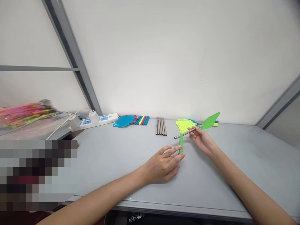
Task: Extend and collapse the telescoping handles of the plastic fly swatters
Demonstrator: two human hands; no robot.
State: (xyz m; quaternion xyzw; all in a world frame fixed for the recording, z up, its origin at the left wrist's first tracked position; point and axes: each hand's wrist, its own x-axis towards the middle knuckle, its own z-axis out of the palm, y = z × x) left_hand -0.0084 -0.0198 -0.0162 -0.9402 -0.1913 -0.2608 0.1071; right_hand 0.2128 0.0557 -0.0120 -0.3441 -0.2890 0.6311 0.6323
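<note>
Between the fingers of my left hand [164, 165] is a green handle sleeve [181, 140], held nearly upright just above the table. My right hand [201, 140] pinches a thin metal tube [185, 133] with a green fly swatter head [211, 121] at its far right end. The tube's bare left end passes close by the top of the sleeve; whether they touch I cannot tell. Behind my right hand lie yellow-green fly swatters [184, 125], partly hidden by it.
Several metal tubes [161, 126] lie side by side on the grey table [117, 168]. Left of them are colored handle sleeves [142, 120] and blue swatter heads [126, 121]. A power strip [103, 118] with plugged chargers sits at the back left. Bagged colorful items [25, 114] lie farther left.
</note>
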